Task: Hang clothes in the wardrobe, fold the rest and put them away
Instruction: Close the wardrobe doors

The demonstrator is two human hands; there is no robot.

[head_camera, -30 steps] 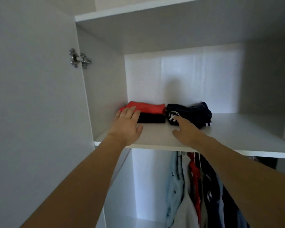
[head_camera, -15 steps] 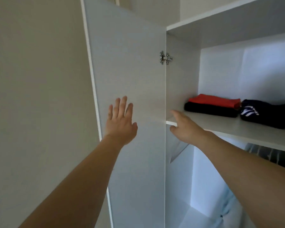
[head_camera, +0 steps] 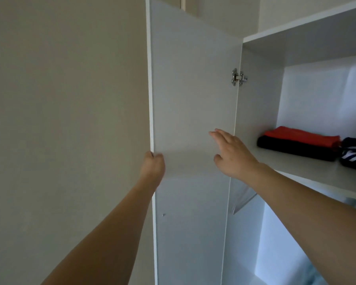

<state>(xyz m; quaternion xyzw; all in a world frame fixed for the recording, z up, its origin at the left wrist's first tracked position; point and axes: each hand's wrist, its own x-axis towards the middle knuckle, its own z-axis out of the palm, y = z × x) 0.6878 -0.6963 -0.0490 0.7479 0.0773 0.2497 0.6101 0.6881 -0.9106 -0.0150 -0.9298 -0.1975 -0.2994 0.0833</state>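
— Left hand [head_camera: 154,168]?
— Curled round the free edge of the wardrobe door [head_camera: 193,120], gripping it.
— Right hand [head_camera: 233,156]?
— Fingers straight, holding nothing, just in front of the door's hinge side.
— Clothes?
— Folded red top [head_camera: 300,135] stacked on a black one [head_camera: 292,146] at the shelf's [head_camera: 308,171] left end; striped dark piece [head_camera: 355,155] just beside.
— Left to do?
— Folding looks finished; probably only closing up. Hanging section mostly out of view.

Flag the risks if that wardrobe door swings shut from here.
1. The right hand hangs open in front of the door's hinge side; closing could pinch its fingers near the hinge.
2. The left hand grips the door's free edge, so those fingers could get caught against the frame if not released in time.
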